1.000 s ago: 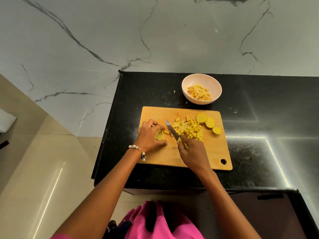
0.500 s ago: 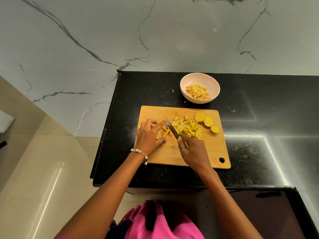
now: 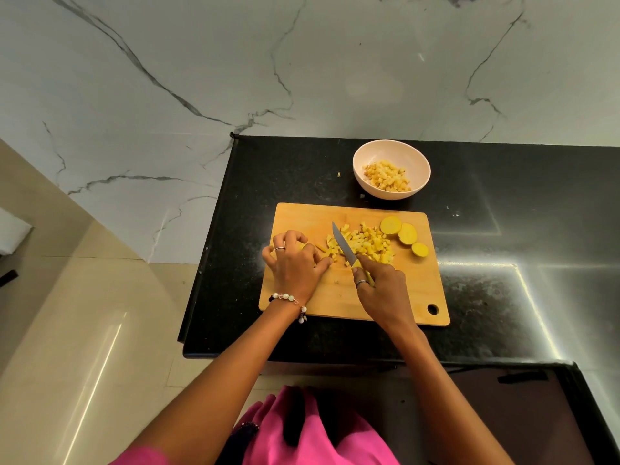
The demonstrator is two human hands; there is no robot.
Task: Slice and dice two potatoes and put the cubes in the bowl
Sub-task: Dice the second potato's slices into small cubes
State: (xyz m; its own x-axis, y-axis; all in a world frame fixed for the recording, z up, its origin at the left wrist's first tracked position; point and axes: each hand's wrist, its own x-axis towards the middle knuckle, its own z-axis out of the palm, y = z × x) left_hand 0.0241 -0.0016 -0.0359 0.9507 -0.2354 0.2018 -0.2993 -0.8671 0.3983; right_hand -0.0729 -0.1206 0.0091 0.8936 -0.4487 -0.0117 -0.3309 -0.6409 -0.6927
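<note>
While the dicing is well along, the job is not finished, as I judge it:

Bowl: the bowl (image 3: 391, 169) stands on the black table (image 3: 503, 280) just beyond the board and already holds a batch of cubes.
Board: the cutting board (image 3: 402, 297) carries a heap of fresh cubes (image 3: 367, 245) not yet moved over.
Strips: a few potato strips (image 3: 321, 248) lie by the left hand (image 3: 295, 266), whose curled fingers pin them down.
Knife: the right hand (image 3: 382, 290) grips the knife (image 3: 343, 244), blade angled beside the heap.
Left over: three round slices (image 3: 406, 233) at the board's far right are uncut.
</note>
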